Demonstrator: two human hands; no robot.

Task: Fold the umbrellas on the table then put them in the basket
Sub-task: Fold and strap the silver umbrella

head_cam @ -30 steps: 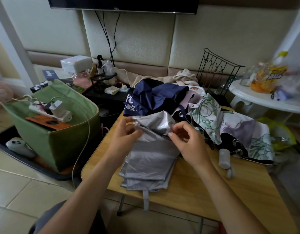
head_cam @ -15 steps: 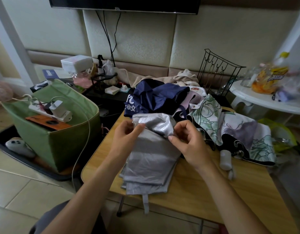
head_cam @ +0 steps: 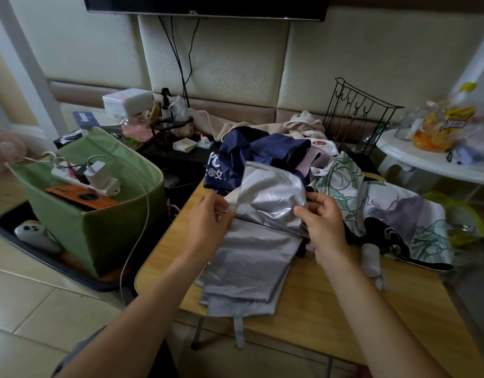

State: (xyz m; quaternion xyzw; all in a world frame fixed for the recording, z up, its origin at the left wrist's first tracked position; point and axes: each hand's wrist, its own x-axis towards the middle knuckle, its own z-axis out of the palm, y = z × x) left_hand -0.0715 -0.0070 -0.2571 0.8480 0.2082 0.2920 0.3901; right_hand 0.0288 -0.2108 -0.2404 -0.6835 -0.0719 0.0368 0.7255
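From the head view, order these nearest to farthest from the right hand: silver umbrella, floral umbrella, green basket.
From the right hand:
1. Silver umbrella, pinched in its fingers, table centre.
2. Floral umbrella, just right of it.
3. Green basket, far left, on the floor.

The umbrella (head_cam: 262, 233) in front is shiny silver. Behind it lies a dark blue one (head_cam: 251, 156) with white letters. The next one (head_cam: 393, 214) is white with green leaves and purple patches. The basket (head_cam: 99, 230) is green. The surface (head_cam: 330, 304) is light brown wood.
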